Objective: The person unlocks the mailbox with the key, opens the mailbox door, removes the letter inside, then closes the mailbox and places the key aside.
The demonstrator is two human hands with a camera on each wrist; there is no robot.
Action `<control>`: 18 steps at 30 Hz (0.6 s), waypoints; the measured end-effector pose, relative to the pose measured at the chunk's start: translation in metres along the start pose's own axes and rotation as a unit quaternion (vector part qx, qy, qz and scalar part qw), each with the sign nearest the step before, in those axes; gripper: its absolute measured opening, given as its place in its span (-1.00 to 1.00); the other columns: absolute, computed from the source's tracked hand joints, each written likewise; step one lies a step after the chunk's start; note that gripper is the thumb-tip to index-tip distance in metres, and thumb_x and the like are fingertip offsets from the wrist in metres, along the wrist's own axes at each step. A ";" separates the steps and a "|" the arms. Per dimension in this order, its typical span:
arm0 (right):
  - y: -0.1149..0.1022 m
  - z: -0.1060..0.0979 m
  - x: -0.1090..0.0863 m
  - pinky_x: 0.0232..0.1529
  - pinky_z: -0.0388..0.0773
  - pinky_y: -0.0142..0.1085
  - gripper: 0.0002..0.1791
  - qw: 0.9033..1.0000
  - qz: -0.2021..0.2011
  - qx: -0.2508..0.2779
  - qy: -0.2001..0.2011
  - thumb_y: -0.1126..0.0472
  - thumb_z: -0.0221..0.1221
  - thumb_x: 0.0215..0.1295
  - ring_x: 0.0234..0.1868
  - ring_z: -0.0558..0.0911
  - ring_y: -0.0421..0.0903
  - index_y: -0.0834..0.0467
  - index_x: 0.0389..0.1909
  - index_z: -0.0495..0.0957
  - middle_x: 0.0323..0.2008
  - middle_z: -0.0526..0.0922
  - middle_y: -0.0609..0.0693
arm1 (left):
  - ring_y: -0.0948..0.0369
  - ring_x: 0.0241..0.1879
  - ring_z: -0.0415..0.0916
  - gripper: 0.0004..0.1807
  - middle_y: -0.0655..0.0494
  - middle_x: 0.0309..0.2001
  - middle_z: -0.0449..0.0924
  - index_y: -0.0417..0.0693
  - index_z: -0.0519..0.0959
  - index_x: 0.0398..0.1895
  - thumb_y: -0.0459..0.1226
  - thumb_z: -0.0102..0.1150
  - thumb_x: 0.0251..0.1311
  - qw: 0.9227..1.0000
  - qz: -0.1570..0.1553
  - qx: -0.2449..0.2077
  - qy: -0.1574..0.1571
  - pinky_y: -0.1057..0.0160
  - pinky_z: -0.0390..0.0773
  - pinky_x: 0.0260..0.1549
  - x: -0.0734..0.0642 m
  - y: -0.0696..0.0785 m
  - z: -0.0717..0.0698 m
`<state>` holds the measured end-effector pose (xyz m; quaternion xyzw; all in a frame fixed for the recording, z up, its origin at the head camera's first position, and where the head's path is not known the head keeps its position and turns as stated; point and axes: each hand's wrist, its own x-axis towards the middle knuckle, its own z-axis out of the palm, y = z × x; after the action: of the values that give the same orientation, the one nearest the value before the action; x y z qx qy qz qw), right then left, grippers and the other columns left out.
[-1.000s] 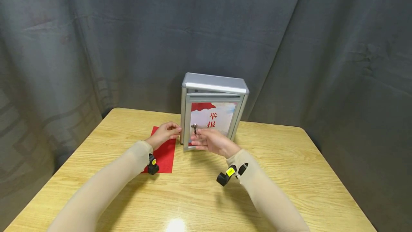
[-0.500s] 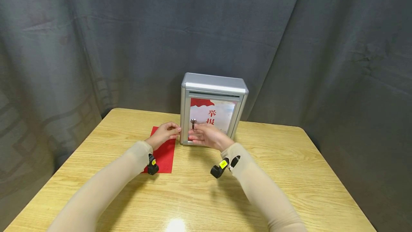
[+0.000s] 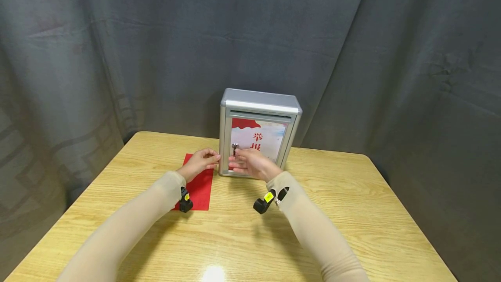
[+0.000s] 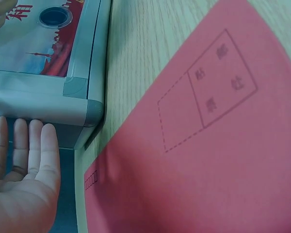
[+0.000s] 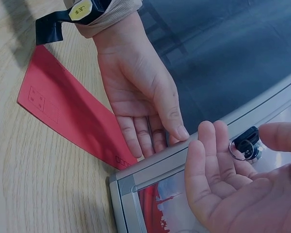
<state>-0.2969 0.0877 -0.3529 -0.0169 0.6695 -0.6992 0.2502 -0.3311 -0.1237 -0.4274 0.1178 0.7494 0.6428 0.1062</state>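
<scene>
A silver metal box (image 3: 261,96) stands upright on the table, its front door (image 3: 266,140) flush with the frame. The door bears a printed panel with red characters and a lock on its left side. A black-headed key (image 5: 247,140) with a small metal ring sits in the lock. My right hand (image 3: 256,164) pinches the key between thumb and index finger; its other fingers extend in front of the panel. At the box's left side, my left hand (image 3: 199,163) rests its fingertips against the wall, fingers fairly straight in the left wrist view.
A red envelope (image 4: 208,145) with printed stamp squares lies on the wooden table (image 3: 332,212) left of the box, partly under the left hand and wrist. Grey curtains (image 3: 176,55) hang behind the table and along both sides.
The box's door, ajar at the top a second ago, has swung in flush with the frame. My right hand moved forward and slightly left with it. My left hand stayed still.
</scene>
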 end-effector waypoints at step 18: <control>0.000 0.012 -0.001 -0.04 0.60 -0.26 -0.76 0.998 0.007 0.048 0.044 0.14 -0.03 0.50 -0.36 0.58 -0.17 0.24 -0.05 0.41 -0.41 0.55 -0.06 | 0.04 0.03 0.51 -0.64 -0.10 -0.02 0.48 -0.29 0.39 0.01 -0.20 0.14 0.34 1.000 -0.003 -0.007 0.002 -0.05 0.40 0.24 0.000 0.001 0.000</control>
<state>-0.2921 0.0772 -0.3513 0.0304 0.6457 -0.7287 0.2262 -0.3306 -0.1234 -0.4268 0.1138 0.7455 0.6478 0.1076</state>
